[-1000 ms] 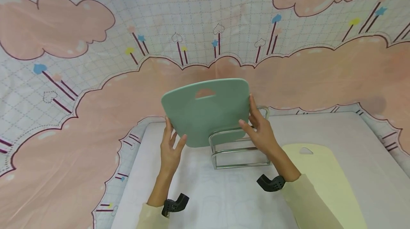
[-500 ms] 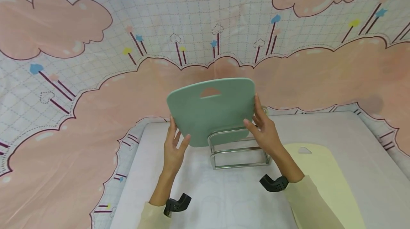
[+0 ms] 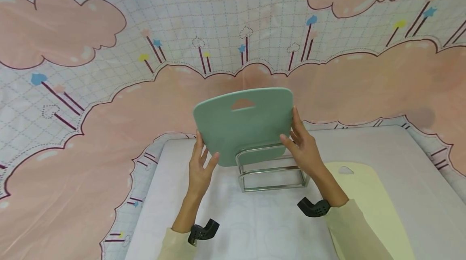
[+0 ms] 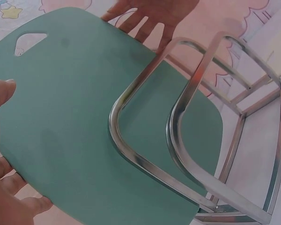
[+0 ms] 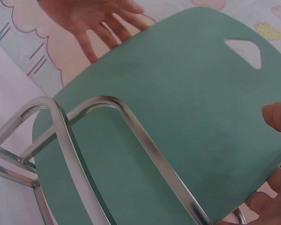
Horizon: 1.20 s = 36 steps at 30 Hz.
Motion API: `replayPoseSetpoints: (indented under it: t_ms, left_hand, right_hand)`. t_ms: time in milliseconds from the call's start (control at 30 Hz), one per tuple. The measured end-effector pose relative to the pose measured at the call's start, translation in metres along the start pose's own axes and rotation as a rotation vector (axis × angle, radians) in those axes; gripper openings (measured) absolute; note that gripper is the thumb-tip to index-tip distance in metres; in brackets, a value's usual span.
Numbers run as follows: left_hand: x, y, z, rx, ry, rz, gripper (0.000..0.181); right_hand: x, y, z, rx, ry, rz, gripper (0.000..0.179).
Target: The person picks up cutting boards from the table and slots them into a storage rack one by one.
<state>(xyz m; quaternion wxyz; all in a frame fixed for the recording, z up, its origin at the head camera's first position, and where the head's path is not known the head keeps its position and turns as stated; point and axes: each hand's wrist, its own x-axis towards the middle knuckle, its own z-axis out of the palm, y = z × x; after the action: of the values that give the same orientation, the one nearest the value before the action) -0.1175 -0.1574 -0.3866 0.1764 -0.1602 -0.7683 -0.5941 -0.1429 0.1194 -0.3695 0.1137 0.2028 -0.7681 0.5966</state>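
Observation:
A green cutting board (image 3: 251, 126) with a handle slot is tilted up at the metal rack (image 3: 271, 189), its lower part behind the rack's front bars. My left hand (image 3: 200, 173) grips its left edge, the thumb on the near side and the fingers at the edge and behind. On the opposite edge my right hand (image 3: 306, 151) holds it the same way, partly in front of the rack's right end. In the left wrist view the rack's bars (image 4: 178, 126) cross in front of the board (image 4: 79, 108).
A pale yellow cutting board (image 3: 367, 199) lies flat on the white tabletop (image 3: 255, 227), right of the rack and partly under my right sleeve. A patterned cloth (image 3: 364, 86) with pink clouds hangs behind the table.
The green cutting board and both hands have shifted a little to the right, so the board sits farther along behind the rack's front bars. The rack has stayed in place.

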Motion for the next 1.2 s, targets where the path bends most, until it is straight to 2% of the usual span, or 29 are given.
replayPoseSetpoints:
  t_ms: [167,700,1200]
  left_hand:
    - [-0.001,0.000,0.002,-0.014,-0.014,0.020,0.077]
    - [-0.002,-0.003,0.006,-0.042,-0.037,0.020,0.078]
    - [0.000,-0.004,0.016,-0.063,-0.055,0.044,0.077]
  right_hand:
    - [-0.002,0.000,-0.002,-0.005,-0.003,0.009,0.076]
    - [-0.007,-0.001,-0.006,-0.024,0.022,0.026,0.076]
    - [-0.008,0.005,-0.015,-0.030,0.038,0.027,0.076]
